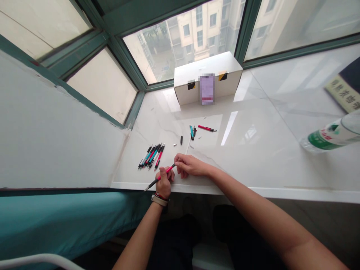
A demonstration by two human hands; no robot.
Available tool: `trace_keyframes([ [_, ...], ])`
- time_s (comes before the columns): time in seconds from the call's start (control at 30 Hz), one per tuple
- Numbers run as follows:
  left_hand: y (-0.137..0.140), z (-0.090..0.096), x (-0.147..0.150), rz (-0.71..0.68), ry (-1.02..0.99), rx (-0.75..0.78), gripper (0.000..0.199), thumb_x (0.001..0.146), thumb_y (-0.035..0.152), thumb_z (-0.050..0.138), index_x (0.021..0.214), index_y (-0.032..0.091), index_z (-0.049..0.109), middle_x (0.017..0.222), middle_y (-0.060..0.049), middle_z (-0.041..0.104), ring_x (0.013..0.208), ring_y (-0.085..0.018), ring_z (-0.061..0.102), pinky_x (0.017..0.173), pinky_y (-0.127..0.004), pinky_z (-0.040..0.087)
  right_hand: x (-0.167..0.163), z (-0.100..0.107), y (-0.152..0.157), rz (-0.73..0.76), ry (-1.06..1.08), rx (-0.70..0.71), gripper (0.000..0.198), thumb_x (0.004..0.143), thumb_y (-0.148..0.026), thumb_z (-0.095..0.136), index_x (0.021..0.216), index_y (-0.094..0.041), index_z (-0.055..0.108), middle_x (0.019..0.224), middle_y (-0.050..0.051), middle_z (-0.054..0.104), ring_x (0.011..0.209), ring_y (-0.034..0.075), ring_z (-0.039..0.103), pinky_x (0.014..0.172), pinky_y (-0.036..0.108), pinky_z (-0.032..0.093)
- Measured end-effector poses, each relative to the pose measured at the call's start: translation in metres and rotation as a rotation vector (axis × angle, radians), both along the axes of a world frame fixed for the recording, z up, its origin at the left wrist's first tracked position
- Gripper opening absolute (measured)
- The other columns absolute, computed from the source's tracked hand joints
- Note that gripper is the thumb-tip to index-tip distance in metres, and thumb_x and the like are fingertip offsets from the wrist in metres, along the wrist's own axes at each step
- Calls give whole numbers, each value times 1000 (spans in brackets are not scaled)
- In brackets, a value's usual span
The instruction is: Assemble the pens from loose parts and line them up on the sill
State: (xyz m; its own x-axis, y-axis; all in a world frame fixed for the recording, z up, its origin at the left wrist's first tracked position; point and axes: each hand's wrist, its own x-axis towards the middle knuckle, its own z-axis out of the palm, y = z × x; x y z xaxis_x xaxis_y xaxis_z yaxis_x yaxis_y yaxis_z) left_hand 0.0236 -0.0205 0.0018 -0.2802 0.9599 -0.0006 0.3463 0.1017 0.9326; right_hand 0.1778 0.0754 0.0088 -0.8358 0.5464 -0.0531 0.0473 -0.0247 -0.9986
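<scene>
A red and black ballpoint pen (152, 184) slants across my hands, its tip pointing down to the left. My left hand (164, 182), with a watch on its wrist, is closed around the barrel. At the pen's upper end, the fingers of my right hand (189, 165) are pinched together on it. To the left lies a row of several pens (152, 155) in red, teal, white and black. Beyond my right hand are loose pen parts: a red barrel (206, 128), a teal piece (191, 132), a black grip (181, 140) and a small metal tip (174, 144).
A white box (182, 95) stands against the window at the back of the marble-patterned ledge (253, 150). To the right are a plastic bottle with a green label (323, 138) and a dark package (347, 82). Teal cloth (70, 217) hangs at the lower left.
</scene>
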Motion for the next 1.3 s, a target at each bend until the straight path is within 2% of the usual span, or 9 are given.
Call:
trace_keyframes([
  [0.1, 0, 0, 0, -6, -5, 14, 62, 96, 58, 9, 51, 22, 34, 48, 0, 41, 47, -13, 39, 53, -31, 32, 2, 3, 0, 18, -20, 46, 24, 97, -43, 42, 89, -20, 47, 68, -2, 63, 55, 11, 61, 54, 22, 49],
  [0.2, 0, 0, 1, -9, 16, 13, 63, 96, 58, 8, 51, 22, 35, 48, 0, 41, 47, -13, 39, 53, -31, 33, 2, 4, 1, 11, -64, 99, 34, 98, -44, 38, 77, -19, 48, 62, -2, 61, 51, 11, 59, 55, 22, 48],
  [0.3, -1, 1, 1, -3, 34, -4, 64, 95, 60, 7, 51, 22, 34, 48, 0, 42, 47, -13, 39, 53, -30, 34, 2, 4, 1, 6, -82, 101, 40, 98, -47, 35, 72, -19, 48, 59, -1, 60, 49, 10, 57, 55, 22, 47],
  [0.53, -1, 0, 1, 9, 25, 2, 62, 95, 58, 8, 52, 23, 33, 47, 0, 41, 46, -13, 40, 53, -30, 35, 1, 6, 0, -11, -39, 15, 24, 96, -44, 42, 93, -21, 47, 70, -3, 62, 54, 11, 59, 53, 22, 48],
  [0.73, -2, 1, 2, -12, 30, 22, 63, 97, 55, 8, 51, 23, 36, 47, 0, 41, 46, -13, 40, 52, -31, 34, 2, 6, 1, 6, -64, 117, 25, 97, -39, 40, 80, -21, 46, 63, -3, 59, 54, 12, 58, 59, 23, 47],
  [0.97, -3, -1, 3, -3, 98, 31, 63, 97, 56, 11, 50, 23, 39, 47, 1, 40, 46, -13, 40, 55, -31, 34, 2, 4, 1, -12, -106, 166, 28, 97, -42, 39, 80, -21, 48, 59, -4, 59, 52, 12, 57, 60, 24, 46],
  [1.17, -3, -5, 1, 24, 245, 22, 61, 99, 49, 16, 49, 21, 39, 46, 1, 41, 47, -12, 42, 57, -28, 34, -4, -9, -2, -207, -19, 47, 28, 95, -47, 45, 99, -20, 51, 60, -5, 57, 50, 11, 55, 52, 21, 43],
  [1.23, -3, -6, 1, 28, 303, 18, 60, 99, 46, 19, 49, 21, 40, 46, 1, 43, 49, -12, 44, 57, -28, 34, -2, -7, -10, -337, -20, 130, 27, 95, -45, 44, 94, -19, 53, 60, -4, 57, 52, 12, 55, 55, 22, 43],
  [1.3, -3, -6, 1, 32, 351, 13, 59, 99, 45, 21, 49, 21, 42, 48, 0, 46, 50, -12, 45, 57, -27, 33, 8, -2, -22, -478, -77, 288, 27, 96, -41, 43, 86, -19, 56, 64, -2, 59, 59, 13, 55, 61, 24, 44],
])
